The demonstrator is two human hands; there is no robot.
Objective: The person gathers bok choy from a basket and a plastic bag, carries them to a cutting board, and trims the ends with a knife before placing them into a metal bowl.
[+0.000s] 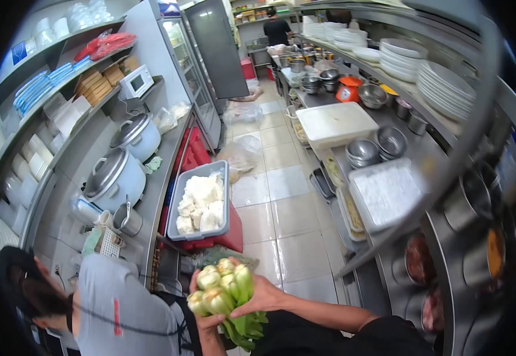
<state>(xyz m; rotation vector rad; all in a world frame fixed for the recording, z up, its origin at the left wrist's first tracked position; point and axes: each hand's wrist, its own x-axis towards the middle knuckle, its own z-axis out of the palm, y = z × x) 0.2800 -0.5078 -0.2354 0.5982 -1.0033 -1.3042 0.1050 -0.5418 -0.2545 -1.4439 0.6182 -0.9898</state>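
Note:
A bunch of bok choy (219, 299) is gathered between my two hands at the bottom middle of the head view. Its pale cut bases face up and the green leaves hang below. My left hand (208, 325) grips it from the left side, thumb across the front. On the other side, my right hand (265, 295) wraps round the bunch with its thumb over the stalks. Some fingers of both hands are hidden behind the vegetables.
A grey tub (227, 204) of white chunks rests on a red container (232, 222) ahead. Close at left stands a co-worker in a grey shirt (112, 296). A steel counter (415, 142) with bowls and trays runs along the right. Plastic bags (243, 113) lie on the tiled floor.

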